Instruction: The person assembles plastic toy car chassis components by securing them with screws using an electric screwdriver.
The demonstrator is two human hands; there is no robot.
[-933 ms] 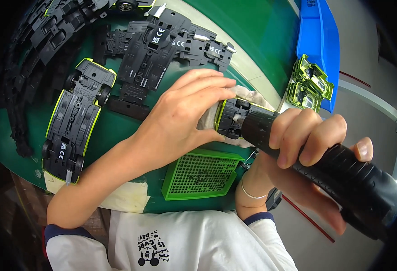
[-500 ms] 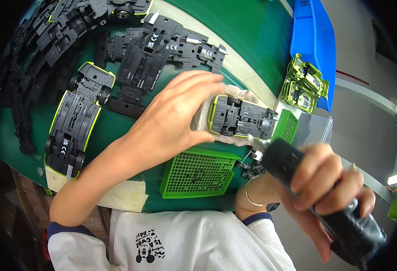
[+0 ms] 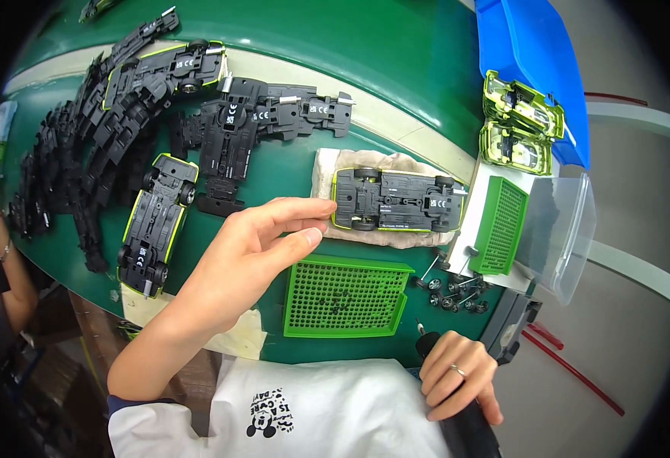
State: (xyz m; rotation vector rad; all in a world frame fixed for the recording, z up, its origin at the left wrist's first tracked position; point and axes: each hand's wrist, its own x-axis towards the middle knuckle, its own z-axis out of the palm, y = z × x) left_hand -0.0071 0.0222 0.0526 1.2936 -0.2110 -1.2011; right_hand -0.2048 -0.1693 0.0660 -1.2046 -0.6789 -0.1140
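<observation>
A toy car (image 3: 400,200) lies wheels up on a beige cloth pad (image 3: 325,169), its black base showing inside a lime-green rim. My left hand (image 3: 247,256) reaches in from the left with fingers stretched out. Its fingertips are at the car's left end; whether they touch it I cannot tell. Close to my body at the lower right, my right hand (image 3: 461,374) is wrapped round a black electric screwdriver (image 3: 468,435), whose tip points up and away. Below the pad lies a green perforated tray (image 3: 346,298) with small dark screws in its middle.
Left are another upturned toy car (image 3: 154,225) and piled black car bases (image 3: 232,126). Wheel axles (image 3: 457,290) lie right of the tray. Farther right are a second green tray (image 3: 500,225), lime-green car bodies (image 3: 516,145) and a blue bin (image 3: 537,53). Another person's arm (image 3: 14,267) shows far left.
My right hand has drawn the screwdriver away from the car, down toward my body. My left hand has moved back to the car's left end. The head view has shifted.
</observation>
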